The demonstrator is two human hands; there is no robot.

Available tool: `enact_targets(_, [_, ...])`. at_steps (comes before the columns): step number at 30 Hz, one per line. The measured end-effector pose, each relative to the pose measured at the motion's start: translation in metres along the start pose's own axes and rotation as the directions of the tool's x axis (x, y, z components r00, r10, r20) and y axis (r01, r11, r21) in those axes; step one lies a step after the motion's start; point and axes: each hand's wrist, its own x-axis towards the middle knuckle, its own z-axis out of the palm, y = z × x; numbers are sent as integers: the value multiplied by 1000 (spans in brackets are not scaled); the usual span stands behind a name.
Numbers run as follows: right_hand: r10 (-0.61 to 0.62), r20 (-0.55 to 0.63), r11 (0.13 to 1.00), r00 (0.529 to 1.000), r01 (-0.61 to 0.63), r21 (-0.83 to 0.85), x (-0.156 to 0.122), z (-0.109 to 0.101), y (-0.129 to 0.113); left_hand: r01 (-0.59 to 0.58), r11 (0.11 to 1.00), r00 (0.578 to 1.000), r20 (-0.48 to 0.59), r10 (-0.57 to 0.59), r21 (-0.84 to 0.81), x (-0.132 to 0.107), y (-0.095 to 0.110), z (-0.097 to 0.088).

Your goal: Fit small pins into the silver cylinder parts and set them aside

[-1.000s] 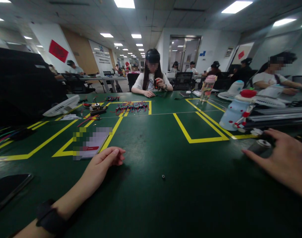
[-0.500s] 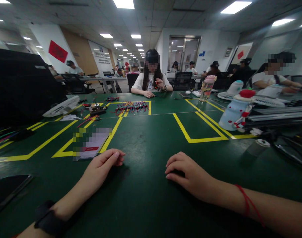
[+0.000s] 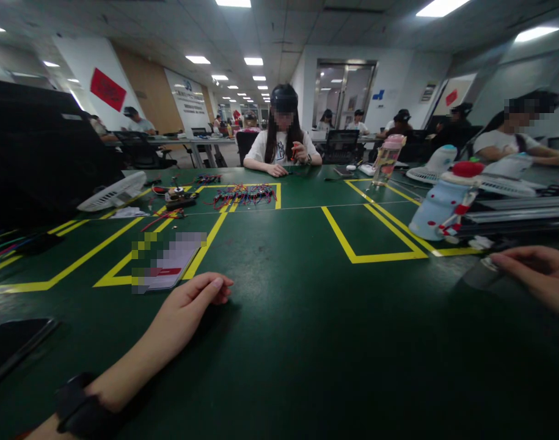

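My left hand [image 3: 199,293] rests on the green table [image 3: 279,354], its fingers curled together and the thumb lying along them; no object shows in it. Just beyond it lies a flat pale packet or card with a red patch [image 3: 171,271], partly blurred out. At the right edge, my right hand [image 3: 538,269] has its thumb and fingers closed at the top rim of a small grey cylinder [image 3: 481,275] with a pale top. The cylinder stands on the table, and the fingers cover part of its top. What kind of container it is, I cannot tell.
A blue bottle with a red cap [image 3: 437,208] stands behind the cylinder, beside metal profiles [image 3: 522,217]. Tangled wires [image 3: 245,195] lie farther back, before a seated person [image 3: 281,143]. A phone [image 3: 18,345] is at near left, a white fan [image 3: 114,192] beyond.
My right hand has moved from the table's middle far to the right and reached the grey cylinder's top. My left hand has stayed in place.
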Motion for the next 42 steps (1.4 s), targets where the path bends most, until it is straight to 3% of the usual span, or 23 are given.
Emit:
enact_targets(3, [94, 105, 993, 990, -101, 58, -1, 2, -6, -2, 1000, 1000, -3, 2, 15, -1, 0, -1])
enact_targets(13, [276, 110, 957, 955, -283, 57, -1, -2, -9, -41, 996, 999, 1, 41, 79, -3, 3, 1])
enact_targets(16, [265, 128, 961, 956, -273, 42, -2, -2, -6, -39, 996, 999, 1, 40, 81, -4, 4, 2])
enact_targets(23, [78, 165, 989, 983, -97, 114, -5, 12, -1, -45, 994, 999, 14, 44, 102, -6, 3, 0])
enact_targets(29, [94, 99, 996, 991, -94, -3, -8, 12, -9, -39, 992, 999, 18, 37, 121, -6, 0, -1])
enact_targets(36, [108, 144, 990, 984, -120, 77, -9, 12, -11, -27, 992, 1000, 18, 24, 126, -7, 1, 0])
enact_targets(39, [79, 105, 987, 991, -92, 132, -11, 15, -13, -18, 991, 1000, 26, 15, 134, -7, 3, 0])
enact_targets(42, [88, 77, 993, 993, -94, 77, -11, 16, -11, -17, 991, 999, 29, 13, 132, -7, 2, 0])
